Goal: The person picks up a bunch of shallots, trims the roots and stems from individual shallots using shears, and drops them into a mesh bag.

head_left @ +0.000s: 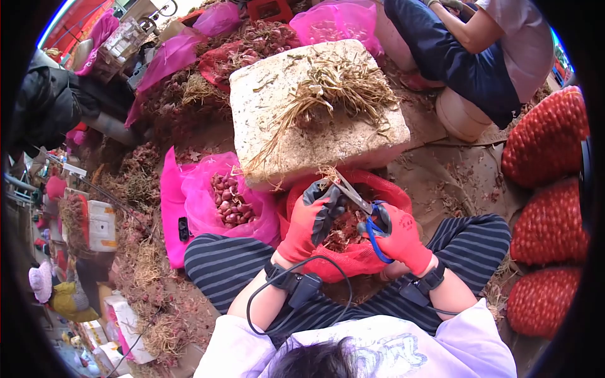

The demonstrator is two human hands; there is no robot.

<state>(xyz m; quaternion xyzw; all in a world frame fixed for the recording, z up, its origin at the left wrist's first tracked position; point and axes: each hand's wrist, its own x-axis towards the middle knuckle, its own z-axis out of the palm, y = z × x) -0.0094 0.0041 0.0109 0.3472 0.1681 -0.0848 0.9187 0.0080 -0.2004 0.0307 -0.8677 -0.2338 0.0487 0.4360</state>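
Observation:
Both my hands wear red gloves with dark palms and fingers. My right hand is closed round the blue handles of a pair of scissors, whose blades point up and left. My left hand is closed near the blade tips, with dry stalks sticking out above its fingers; what lies inside it is hidden. Below both hands an open red mesh bag holds reddish onion skins and trimmings. To the left, a pink bag holds small red shallots.
A pale foam block with a heap of dried stalks stands ahead. Filled red mesh sacks line the right side. Another person sits at the upper right. Dry plant waste covers the ground on the left.

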